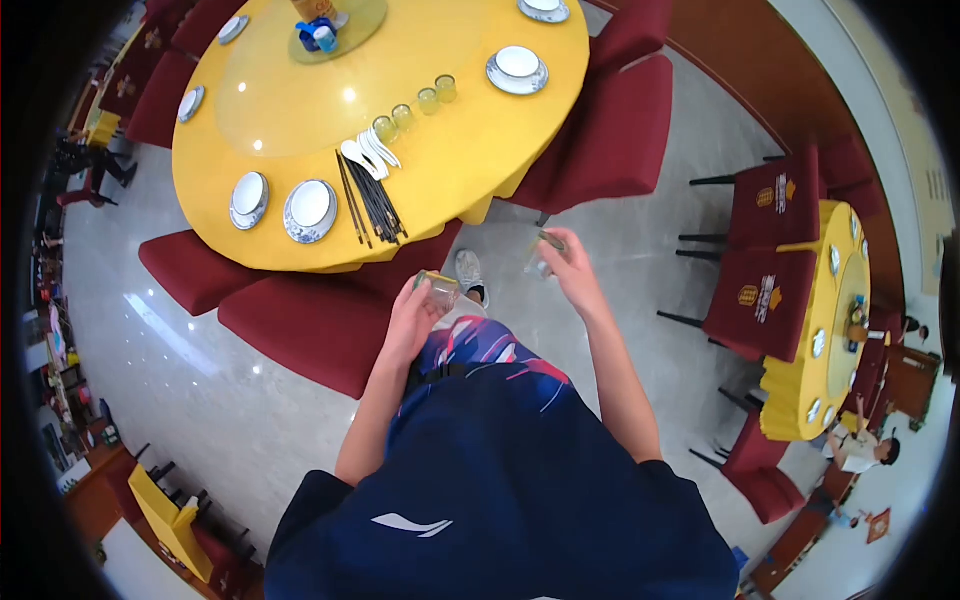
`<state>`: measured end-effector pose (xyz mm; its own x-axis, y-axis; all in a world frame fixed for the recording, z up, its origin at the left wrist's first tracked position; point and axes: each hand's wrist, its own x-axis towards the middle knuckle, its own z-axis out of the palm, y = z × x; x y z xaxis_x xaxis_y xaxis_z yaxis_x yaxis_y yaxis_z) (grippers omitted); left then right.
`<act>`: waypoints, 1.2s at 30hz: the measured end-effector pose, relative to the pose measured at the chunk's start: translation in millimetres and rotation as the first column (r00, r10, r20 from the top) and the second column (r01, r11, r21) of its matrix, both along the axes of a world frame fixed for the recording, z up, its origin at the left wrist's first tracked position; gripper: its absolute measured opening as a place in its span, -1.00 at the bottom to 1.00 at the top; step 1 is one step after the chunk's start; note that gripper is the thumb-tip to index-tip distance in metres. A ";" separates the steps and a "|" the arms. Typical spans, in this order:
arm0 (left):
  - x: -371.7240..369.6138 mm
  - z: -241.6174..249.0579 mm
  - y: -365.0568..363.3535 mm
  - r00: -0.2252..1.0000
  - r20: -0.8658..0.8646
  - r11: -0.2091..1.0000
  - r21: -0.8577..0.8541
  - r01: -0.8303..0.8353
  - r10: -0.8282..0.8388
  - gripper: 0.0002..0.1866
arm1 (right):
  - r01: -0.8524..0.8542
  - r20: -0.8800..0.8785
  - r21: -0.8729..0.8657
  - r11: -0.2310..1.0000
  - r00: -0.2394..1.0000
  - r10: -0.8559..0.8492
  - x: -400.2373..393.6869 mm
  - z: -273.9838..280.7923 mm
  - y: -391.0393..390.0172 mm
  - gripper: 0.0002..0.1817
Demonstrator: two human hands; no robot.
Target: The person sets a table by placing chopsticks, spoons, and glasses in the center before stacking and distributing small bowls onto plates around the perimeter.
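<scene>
My left hand (412,318) is closed around a small clear drinking glass (438,290), held low in front of my body. My right hand (568,262) holds a second small glass (542,258) by its rim, out to the right and slightly further forward. Both hands hang over the floor, just short of the round yellow table (470,150). On that table a row of several small glasses (415,108) stands beside white spoons (368,154) and a bundle of dark chopsticks (374,205).
Red chairs (320,320) ring the table, one right below my left hand. White plates with bowls (310,208) sit along the table edge, and a glass turntable (300,95) covers its middle. A second yellow table (835,330) with red chairs stands at the right. Grey polished floor lies between.
</scene>
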<state>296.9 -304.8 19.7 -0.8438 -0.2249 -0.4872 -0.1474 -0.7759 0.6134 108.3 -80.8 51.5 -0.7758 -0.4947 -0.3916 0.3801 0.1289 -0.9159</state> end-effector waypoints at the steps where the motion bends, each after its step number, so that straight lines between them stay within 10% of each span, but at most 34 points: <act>1: -18.1 1.8 -8.0 1.000 0.015 1.000 0.000 -0.027 0.027 -0.67 | -0.044 -0.178 0.103 0.994 0.982 0.062 -21.9 -7.3 -18.8 -0.57; 10: -118.5 2.7 -67.3 0.981 0.178 0.881 -0.472 0.016 0.077 -0.60 | -0.103 -0.650 0.576 0.811 0.543 0.531 -220.2 -44.6 -190.3 -0.45; 20: -164.4 -3.9 -68.3 0.810 0.364 0.829 -0.502 -0.245 0.460 -0.58 | -0.296 -0.519 0.639 0.710 0.515 0.682 -357.3 -139.3 -306.2 -0.46; 36: -315.2 0.9 -114.1 0.840 0.375 0.682 -0.731 0.008 0.392 -0.51 | -0.517 -0.521 0.530 0.672 0.427 0.739 -373.3 -155.9 -337.9 -0.27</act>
